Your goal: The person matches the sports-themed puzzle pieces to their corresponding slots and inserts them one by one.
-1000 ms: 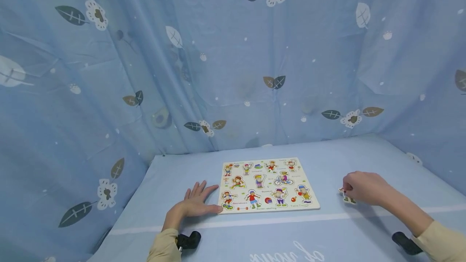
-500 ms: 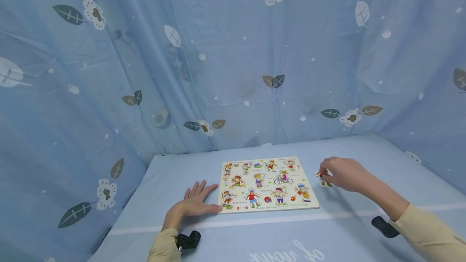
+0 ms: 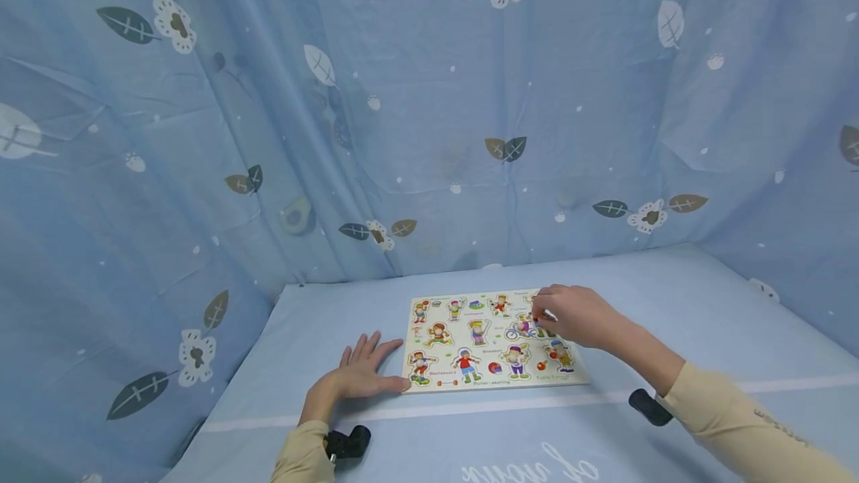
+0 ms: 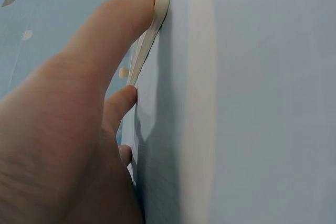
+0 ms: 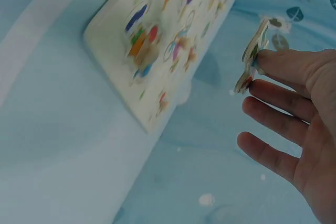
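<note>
A table covered in a pale blue cloth with a white stripe along its front edge carries a wooden peg puzzle board, lying flat near the front edge, about midway between the left and right edges.

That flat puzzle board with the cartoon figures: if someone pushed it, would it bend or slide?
The flat pale puzzle board looks thin but straight-edged in the left wrist view, so it is probably stiff. It lies on smooth blue cloth, so it may slide; the left hand pressed against its corner likely steadies it.
</note>
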{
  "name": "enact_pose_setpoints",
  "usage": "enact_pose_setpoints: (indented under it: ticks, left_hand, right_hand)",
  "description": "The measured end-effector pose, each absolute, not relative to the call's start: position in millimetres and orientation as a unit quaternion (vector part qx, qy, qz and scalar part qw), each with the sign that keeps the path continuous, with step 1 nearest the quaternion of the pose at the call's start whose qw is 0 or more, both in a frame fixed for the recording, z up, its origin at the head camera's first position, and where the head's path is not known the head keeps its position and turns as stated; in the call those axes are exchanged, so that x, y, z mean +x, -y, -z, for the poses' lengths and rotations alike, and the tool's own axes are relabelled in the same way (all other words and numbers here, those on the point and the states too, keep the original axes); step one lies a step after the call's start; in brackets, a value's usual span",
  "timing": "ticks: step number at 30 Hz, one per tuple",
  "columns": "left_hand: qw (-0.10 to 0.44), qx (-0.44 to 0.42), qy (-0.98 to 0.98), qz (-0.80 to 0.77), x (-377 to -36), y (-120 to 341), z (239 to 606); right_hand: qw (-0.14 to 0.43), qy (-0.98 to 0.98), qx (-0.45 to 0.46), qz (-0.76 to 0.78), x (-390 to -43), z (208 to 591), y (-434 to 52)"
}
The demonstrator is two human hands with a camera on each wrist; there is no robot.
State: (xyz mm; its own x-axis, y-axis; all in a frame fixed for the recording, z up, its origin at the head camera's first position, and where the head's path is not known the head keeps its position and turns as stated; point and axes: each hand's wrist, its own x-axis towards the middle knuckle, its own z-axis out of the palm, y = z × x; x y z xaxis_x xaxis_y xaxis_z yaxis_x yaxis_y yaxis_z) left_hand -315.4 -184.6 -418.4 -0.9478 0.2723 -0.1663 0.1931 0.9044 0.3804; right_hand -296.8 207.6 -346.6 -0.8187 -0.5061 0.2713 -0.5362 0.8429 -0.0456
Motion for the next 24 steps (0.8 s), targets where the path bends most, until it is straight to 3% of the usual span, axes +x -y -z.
enact_pose_setpoints:
  ticks: [8,24]
  left_hand:
    - [0.113,0.118,-0.969,-0.185,-316.6,184.7,418.2]
    - [0.115,0.120,-0.970,-0.178,-316.0,184.7,416.9]
  right_hand:
    - [0.093,0.957,0.262,-0.085,-305.4,350.5,-164.8]
    - [0.083,0.929,0.351,-0.088,-304.3,372.8,-111.3]
